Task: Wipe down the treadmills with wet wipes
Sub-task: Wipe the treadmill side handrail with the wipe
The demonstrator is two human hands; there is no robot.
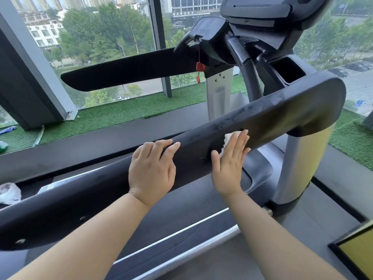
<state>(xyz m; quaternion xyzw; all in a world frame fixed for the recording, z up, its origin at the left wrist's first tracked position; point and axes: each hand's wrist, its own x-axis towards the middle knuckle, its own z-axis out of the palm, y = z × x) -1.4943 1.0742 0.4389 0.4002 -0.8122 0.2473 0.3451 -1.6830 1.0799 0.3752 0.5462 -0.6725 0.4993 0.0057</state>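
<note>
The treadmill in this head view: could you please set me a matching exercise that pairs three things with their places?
Things:
1. wet wipe
2. left hand
3. red safety clip

Places:
A. hangs on a cord below the console
B. pressed under the flat right hand on the near handrail
C. fingers curled over that handrail's top edge

Pairs: 1-B, 2-C, 3-A

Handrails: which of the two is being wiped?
The near handrail: the right hand presses a white wipe on it. The far handrail has no hand on it.
</note>
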